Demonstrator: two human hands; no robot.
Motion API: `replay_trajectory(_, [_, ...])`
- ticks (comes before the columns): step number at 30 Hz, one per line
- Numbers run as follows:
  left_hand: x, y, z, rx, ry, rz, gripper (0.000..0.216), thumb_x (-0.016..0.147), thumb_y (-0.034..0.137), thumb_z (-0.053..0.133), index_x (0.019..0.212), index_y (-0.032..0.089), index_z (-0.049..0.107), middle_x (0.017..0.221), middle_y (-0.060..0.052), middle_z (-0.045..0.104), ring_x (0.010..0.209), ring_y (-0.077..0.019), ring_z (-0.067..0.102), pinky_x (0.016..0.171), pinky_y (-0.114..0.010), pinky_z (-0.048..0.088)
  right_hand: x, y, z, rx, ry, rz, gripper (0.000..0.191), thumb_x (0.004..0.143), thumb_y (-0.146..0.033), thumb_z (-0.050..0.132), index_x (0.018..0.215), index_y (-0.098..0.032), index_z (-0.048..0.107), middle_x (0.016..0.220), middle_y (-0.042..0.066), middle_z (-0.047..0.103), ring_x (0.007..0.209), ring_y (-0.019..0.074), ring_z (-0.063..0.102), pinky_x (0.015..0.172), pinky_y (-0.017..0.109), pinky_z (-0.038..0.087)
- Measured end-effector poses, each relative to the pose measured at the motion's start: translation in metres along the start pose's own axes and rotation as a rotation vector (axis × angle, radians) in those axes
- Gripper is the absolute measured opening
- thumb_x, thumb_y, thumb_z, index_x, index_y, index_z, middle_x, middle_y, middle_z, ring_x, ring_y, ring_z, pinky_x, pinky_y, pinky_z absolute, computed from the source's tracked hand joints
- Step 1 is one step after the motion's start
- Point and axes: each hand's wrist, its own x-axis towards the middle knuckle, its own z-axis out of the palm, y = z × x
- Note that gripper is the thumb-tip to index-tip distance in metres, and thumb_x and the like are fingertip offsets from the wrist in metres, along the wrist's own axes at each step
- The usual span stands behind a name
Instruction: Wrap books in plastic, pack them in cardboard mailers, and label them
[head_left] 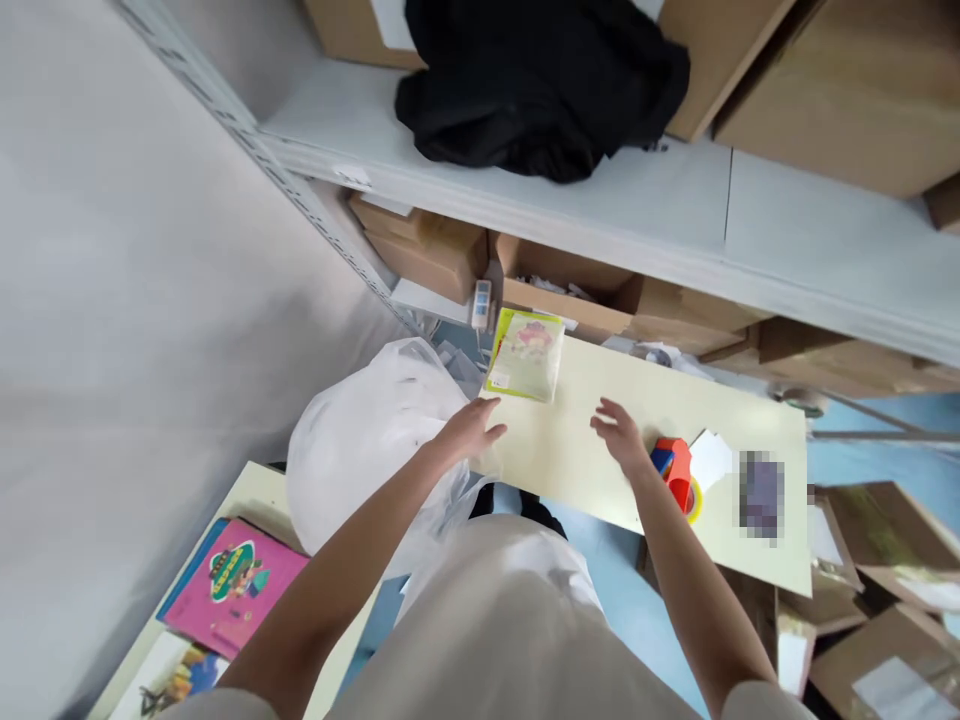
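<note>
My left hand [471, 428] hovers by the left edge of the cream table [581, 455], fingers apart and holding nothing. Just beyond it lies a stack of thin books [529, 355], green-edged, with a pale picture cover on top. Over the middle of the table is my right hand [618, 432], its fingers loosely spread and nothing in them. To the right of that hand sit a red tape dispenser [677, 470] with a yellow-rimmed tape roll, and some white paper slips [709, 458]. A large white plastic bag [367, 440] bulges beside my left forearm.
A pink picture book [232, 585] lies on a second table at lower left. A shelf [525, 220] with cardboard boxes and black cloth [540, 80] spans the top. Opened cardboard boxes [892, 540] pile up at right. A blurred-out patch [760, 495] covers something on the table.
</note>
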Motion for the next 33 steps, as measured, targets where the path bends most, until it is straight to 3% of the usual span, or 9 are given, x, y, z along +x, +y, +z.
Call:
replay_trajectory(3, [-0.052, 0.006, 0.006, -0.077, 0.062, -0.029, 0.051, 0.085, 0.036, 0.051, 0.132, 0.015, 0.047, 0.128, -0.017, 0.056, 0.117, -0.0289, 0.055, 0.099, -0.040, 0.042, -0.037, 0.020, -0.002, 0.020, -0.103, 0.038, 0.067, 0.052, -0.058, 0.073, 0.107, -0.020, 0.061, 0.091, 0.006, 0.062, 0.065, 0.0148, 0.059, 0.059, 0.030, 0.047])
replay_trajectory(6, [-0.100, 0.011, 0.024, -0.098, 0.191, -0.082, 0.048, 0.086, 0.036, 0.049, 0.129, 0.017, 0.050, 0.124, -0.015, 0.060, 0.113, -0.0279, 0.058, 0.096, -0.041, 0.044, -0.065, 0.031, 0.009, -0.005, -0.223, 0.051, 0.058, 0.056, -0.054, 0.070, 0.103, -0.020, 0.062, 0.088, 0.005, 0.063, 0.062, 0.0140, 0.059, 0.059, 0.030, 0.047])
replay_trajectory(11, [-0.167, 0.028, 0.076, -0.208, 0.485, -0.290, 0.038, 0.089, 0.036, 0.045, 0.122, 0.021, 0.053, 0.114, -0.009, 0.065, 0.099, -0.0221, 0.064, 0.087, -0.038, 0.050, -0.100, 0.024, 0.037, -0.158, -0.571, -0.065, 0.044, 0.067, -0.039, 0.063, 0.107, -0.021, 0.063, 0.096, 0.006, 0.066, 0.065, 0.0142, 0.060, 0.069, 0.034, 0.051])
replay_trajectory(15, [-0.213, 0.050, 0.121, -0.281, 0.593, -0.408, 0.031, 0.087, 0.032, 0.047, 0.114, 0.022, 0.058, 0.107, -0.008, 0.068, 0.093, -0.0207, 0.066, 0.084, -0.036, 0.053, -0.122, 0.019, 0.050, -0.233, -0.841, -0.144, 0.042, 0.073, -0.033, 0.059, 0.112, -0.021, 0.061, 0.104, 0.008, 0.066, 0.075, 0.0163, 0.063, 0.078, 0.035, 0.052])
replay_trajectory(19, [-0.261, 0.063, 0.152, -0.300, 0.710, -0.566, 0.029, 0.087, 0.030, 0.047, 0.112, 0.021, 0.058, 0.101, -0.008, 0.069, 0.090, -0.0213, 0.067, 0.082, -0.038, 0.053, -0.141, 0.018, 0.067, -0.320, -1.024, -0.176, 0.042, 0.073, -0.032, 0.058, 0.113, -0.018, 0.061, 0.105, 0.011, 0.067, 0.078, 0.0191, 0.064, 0.079, 0.038, 0.052])
replay_trajectory(25, [-0.334, 0.063, 0.187, -0.391, 0.986, -0.766, 0.030, 0.087, 0.034, 0.048, 0.112, 0.022, 0.058, 0.106, -0.009, 0.068, 0.092, -0.0219, 0.066, 0.086, -0.039, 0.052, -0.196, -0.001, 0.132, -0.408, -1.339, -0.315, 0.035, 0.071, -0.032, 0.060, 0.104, -0.021, 0.065, 0.101, 0.008, 0.069, 0.083, 0.0217, 0.064, 0.079, 0.038, 0.052])
replay_trajectory(29, [-0.397, 0.056, 0.221, -0.463, 1.153, -0.922, 0.031, 0.086, 0.037, 0.048, 0.113, 0.024, 0.059, 0.111, -0.010, 0.067, 0.095, -0.0238, 0.066, 0.088, -0.041, 0.051, -0.262, -0.008, 0.187, -0.460, -1.529, -0.417, 0.034, 0.070, -0.030, 0.059, 0.102, -0.022, 0.065, 0.099, 0.007, 0.068, 0.078, 0.0201, 0.064, 0.075, 0.037, 0.051])
replay_trajectory(33, [-0.481, 0.035, 0.268, -0.483, 1.269, -1.126, 0.032, 0.084, 0.037, 0.050, 0.110, 0.023, 0.060, 0.110, -0.011, 0.068, 0.093, -0.0261, 0.066, 0.086, -0.043, 0.051, -0.340, 0.006, 0.235, -0.508, -1.690, -0.482, 0.033, 0.070, -0.029, 0.059, 0.101, -0.020, 0.065, 0.097, 0.007, 0.069, 0.077, 0.0192, 0.064, 0.076, 0.037, 0.050])
